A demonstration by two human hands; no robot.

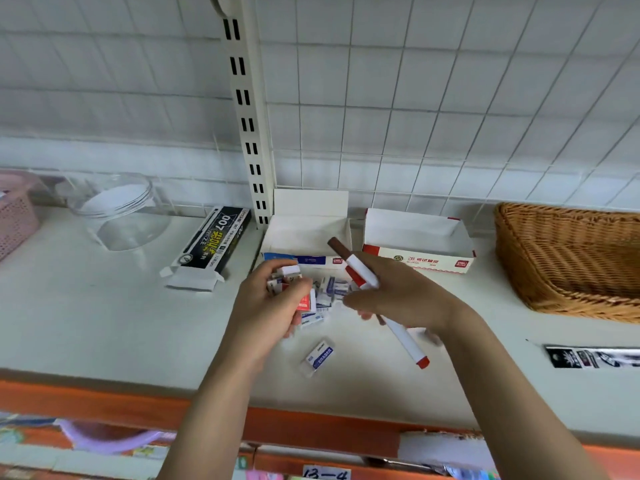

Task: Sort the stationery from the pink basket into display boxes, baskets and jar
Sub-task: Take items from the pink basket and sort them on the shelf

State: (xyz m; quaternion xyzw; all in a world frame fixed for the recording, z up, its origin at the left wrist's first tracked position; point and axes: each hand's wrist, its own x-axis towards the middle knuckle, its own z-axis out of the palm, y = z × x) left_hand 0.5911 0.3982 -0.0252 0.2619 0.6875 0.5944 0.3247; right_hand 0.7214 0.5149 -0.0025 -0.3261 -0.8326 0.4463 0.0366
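My left hand [273, 303] grips a bunch of small wrapped erasers [289, 277] just in front of a white display box [304, 233] with a blue front. My right hand [398, 296] holds white markers with red and brown caps [360, 271]; one marker [408, 344] sticks out below the hand toward the shelf edge. Several erasers [329, 292] lie between the two hands. One eraser [320, 356] lies alone on the shelf nearer to me. The pink basket [15, 216] stands at the far left, partly cut off.
A clear jar [117, 209] lies tilted at the back left, next to a black pen box [214, 244] with its flap open. A red-and-white display box [419, 240] and a wicker basket [568, 261] stand to the right. A black packet [592, 356] lies at the right edge.
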